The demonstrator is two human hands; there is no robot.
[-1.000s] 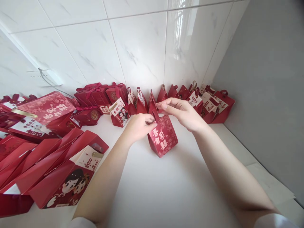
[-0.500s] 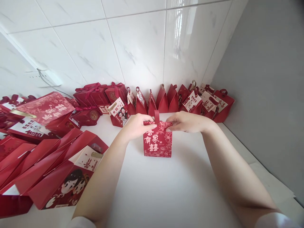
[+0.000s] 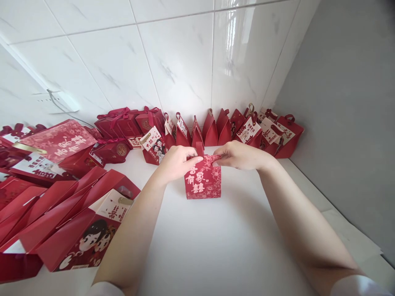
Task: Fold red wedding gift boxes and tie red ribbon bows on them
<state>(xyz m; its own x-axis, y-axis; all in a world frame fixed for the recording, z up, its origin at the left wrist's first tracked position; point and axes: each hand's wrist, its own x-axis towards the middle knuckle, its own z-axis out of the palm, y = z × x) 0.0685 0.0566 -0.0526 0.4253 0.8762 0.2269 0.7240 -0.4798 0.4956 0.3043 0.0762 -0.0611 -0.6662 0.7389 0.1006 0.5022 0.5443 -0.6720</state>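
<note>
A small red gift box (image 3: 203,183) with white characters and pale flower print stands upright on the white table (image 3: 212,242), a red strap handle rising from its top. My left hand (image 3: 182,162) pinches its top left edge, thumb on the front face. At the top right corner, my right hand (image 3: 236,156) grips the same edge between thumb and fingers. The fingertips behind the box are hidden from me.
A row of red gift boxes (image 3: 210,129) lines the tiled wall (image 3: 175,61). More boxes (image 3: 74,205) are piled on the left, near my left forearm. A grey panel (image 3: 342,123) rises on the right. A cable (image 3: 58,102) hangs from a wall socket strip.
The gift box has shifted slightly away from me and to the left, with both hands still on its top edge. Its strap handle now leans further left. The other boxes have not moved.
</note>
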